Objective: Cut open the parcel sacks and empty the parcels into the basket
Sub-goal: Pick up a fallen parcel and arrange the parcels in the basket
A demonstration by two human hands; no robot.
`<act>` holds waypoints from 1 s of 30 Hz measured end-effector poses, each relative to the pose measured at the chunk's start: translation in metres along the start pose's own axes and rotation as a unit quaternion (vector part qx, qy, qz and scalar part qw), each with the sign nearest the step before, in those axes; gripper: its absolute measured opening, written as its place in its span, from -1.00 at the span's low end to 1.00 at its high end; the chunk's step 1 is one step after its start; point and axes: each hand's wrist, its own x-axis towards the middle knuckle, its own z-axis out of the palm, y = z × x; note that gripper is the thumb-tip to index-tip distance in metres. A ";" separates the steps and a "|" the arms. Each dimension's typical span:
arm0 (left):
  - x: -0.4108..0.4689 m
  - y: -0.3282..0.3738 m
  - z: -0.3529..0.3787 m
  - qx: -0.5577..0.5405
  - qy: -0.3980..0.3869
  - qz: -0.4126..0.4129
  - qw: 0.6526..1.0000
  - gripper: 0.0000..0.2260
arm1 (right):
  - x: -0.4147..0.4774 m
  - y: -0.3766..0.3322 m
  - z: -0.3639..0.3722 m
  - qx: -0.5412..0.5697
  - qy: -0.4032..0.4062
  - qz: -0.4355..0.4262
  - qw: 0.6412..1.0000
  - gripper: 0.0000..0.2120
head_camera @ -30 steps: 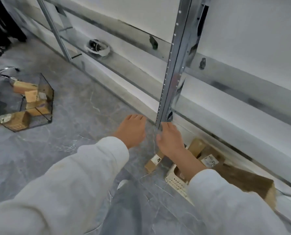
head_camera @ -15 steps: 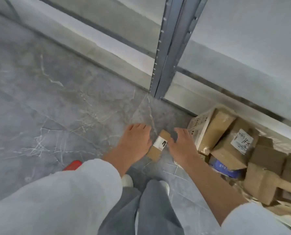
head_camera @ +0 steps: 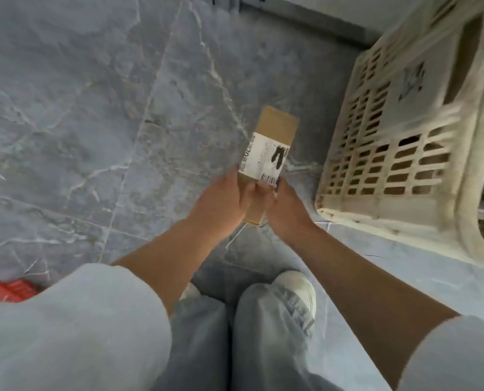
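A small brown cardboard parcel (head_camera: 272, 142) with a white shipping label sticks up between both hands, above the grey floor. My left hand (head_camera: 221, 201) grips its near end from the left, and my right hand (head_camera: 286, 210) grips the same end from the right. The cream slatted plastic basket (head_camera: 381, 153) stands on the floor just right of the parcel; brown parcels show dimly through its slats and at its right edge. No sack is in view.
Grey marbled floor tiles (head_camera: 94, 122) spread to the left and ahead. A red plastic object (head_camera: 4, 289) lies at the lower left edge. My legs and white shoe (head_camera: 294, 292) are right below the hands. A wall base runs along the top.
Both hands went from reaching toward the small parcel on the floor to gripping it and lifting it. The view tilted down and closer, so the basket now fills the right side.
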 end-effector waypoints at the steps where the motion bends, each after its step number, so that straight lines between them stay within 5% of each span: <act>1: 0.004 -0.002 0.006 -0.020 0.006 0.002 1.000 -0.58 | 0.002 0.006 0.005 -0.004 0.007 -0.019 1.000 -0.53; 5: 0.004 -0.007 0.011 -0.124 0.001 -0.036 0.992 -0.60 | -0.007 0.006 0.008 0.098 -0.006 -0.022 0.995 -0.57; 13: -0.065 0.038 -0.066 -0.177 -0.002 -0.072 0.982 -0.55 | -0.091 -0.052 -0.029 0.057 -0.040 -0.065 0.995 -0.55; 24: -0.166 0.213 -0.244 -0.113 -0.007 0.028 0.993 -0.54 | -0.244 -0.180 -0.179 0.074 0.028 -0.149 0.986 -0.49; 30: -0.218 0.317 -0.255 -0.128 -0.012 0.063 0.990 -0.59 | -0.319 -0.183 -0.288 0.036 0.045 -0.164 0.985 -0.44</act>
